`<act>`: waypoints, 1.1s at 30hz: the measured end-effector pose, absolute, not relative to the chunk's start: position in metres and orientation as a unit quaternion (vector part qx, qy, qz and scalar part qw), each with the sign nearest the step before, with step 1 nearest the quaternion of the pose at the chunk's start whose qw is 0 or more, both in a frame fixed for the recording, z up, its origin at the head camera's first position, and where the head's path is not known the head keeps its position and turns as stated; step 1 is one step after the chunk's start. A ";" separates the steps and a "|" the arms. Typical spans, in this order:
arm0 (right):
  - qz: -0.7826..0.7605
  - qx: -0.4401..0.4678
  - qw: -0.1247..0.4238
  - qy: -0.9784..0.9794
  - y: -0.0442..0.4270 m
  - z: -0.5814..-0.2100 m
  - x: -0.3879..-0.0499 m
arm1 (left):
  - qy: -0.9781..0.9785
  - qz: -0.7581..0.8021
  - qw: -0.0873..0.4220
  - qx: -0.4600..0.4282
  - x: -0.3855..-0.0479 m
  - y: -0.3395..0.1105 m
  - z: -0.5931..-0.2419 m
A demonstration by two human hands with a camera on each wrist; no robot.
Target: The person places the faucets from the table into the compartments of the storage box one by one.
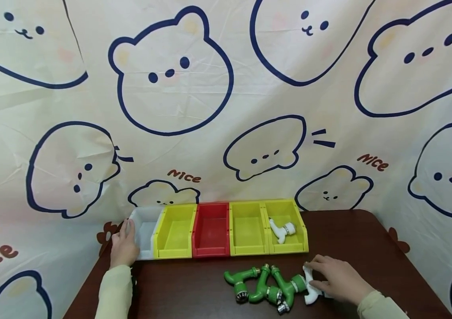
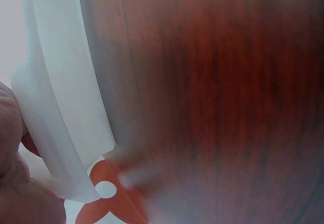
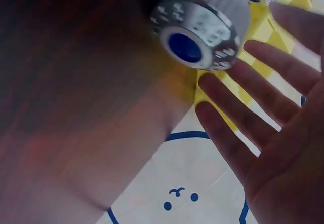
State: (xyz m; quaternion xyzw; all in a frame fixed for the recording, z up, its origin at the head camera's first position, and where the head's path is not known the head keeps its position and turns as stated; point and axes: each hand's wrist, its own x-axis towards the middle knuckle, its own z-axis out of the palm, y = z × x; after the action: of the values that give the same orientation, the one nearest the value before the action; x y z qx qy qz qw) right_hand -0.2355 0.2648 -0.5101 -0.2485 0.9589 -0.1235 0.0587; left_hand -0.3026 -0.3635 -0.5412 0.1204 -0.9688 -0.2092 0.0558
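At the left end of the row, my left hand grips the side rim of a white bin; the left wrist view shows the bin's wall with fingers against its edge. Over a white faucet at the table's right, my right hand has its fingers spread and straight. The right wrist view shows the faucet's grey ribbed end with a blue centre beside the fingertips; whether they touch is unclear. Green faucets lie together to the left of it. Another white faucet lies in the rightmost yellow bin.
Between the white bin and the rightmost yellow one stand a yellow bin, a red bin and another yellow bin, side by side on a dark brown table. Behind hangs a pale cloth printed with cartoon bears.
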 end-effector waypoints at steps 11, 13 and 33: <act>-0.155 -0.250 0.086 0.952 0.267 -0.519 -0.229 | -0.969 -0.211 0.048 0.121 -0.302 -0.365 -0.540; -0.154 -0.243 0.090 0.954 0.266 -0.520 -0.228 | -0.969 -0.212 0.047 0.119 -0.302 -0.364 -0.540; -0.201 -0.242 0.117 0.942 0.264 -0.522 -0.228 | -0.971 -0.204 0.053 0.110 -0.302 -0.363 -0.540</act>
State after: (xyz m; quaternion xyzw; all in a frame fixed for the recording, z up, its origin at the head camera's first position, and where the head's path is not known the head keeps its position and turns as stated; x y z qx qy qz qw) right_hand -0.2280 0.2645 -0.5223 -0.2420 0.9419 -0.2013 0.1175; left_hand -0.3018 -0.3635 -0.5403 0.1102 -0.9713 -0.2038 0.0535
